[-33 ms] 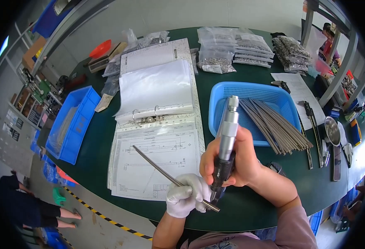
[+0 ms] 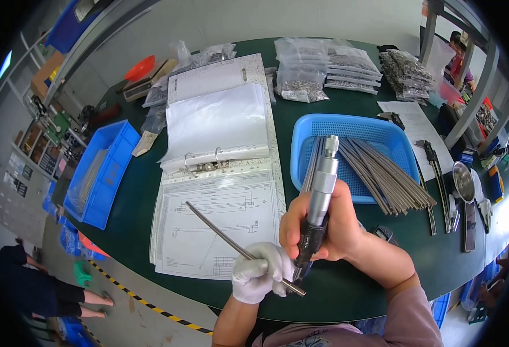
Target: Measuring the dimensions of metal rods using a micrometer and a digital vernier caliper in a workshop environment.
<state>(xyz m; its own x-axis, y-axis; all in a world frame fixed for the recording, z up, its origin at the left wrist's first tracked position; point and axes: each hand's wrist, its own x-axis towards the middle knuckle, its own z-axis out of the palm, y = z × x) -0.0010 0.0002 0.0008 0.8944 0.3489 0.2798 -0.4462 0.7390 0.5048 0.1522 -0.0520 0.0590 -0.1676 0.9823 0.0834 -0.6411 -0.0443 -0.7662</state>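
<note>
My left hand (image 2: 259,277), in a white glove, grips a long thin metal rod (image 2: 219,234) that slants up and left over a paper drawing. My right hand (image 2: 324,228), bare, holds a micrometer (image 2: 319,205) upright, its silver thimble on top and its black frame closed around the rod's near end by my left fingers. Just behind the hands stands a blue mesh basket (image 2: 353,124) with several similar metal rods (image 2: 381,176) sticking out over its right rim.
An open ring binder (image 2: 219,124) with drawings lies on the green table (image 2: 133,214). A blue bin (image 2: 101,173) stands at left, bags of small metal parts (image 2: 318,69) at the back, calipers and tools (image 2: 439,179) at right. Another person (image 2: 40,295) stands lower left.
Nothing has visibly changed; both hands keep the rod and the micrometer in the same place.
</note>
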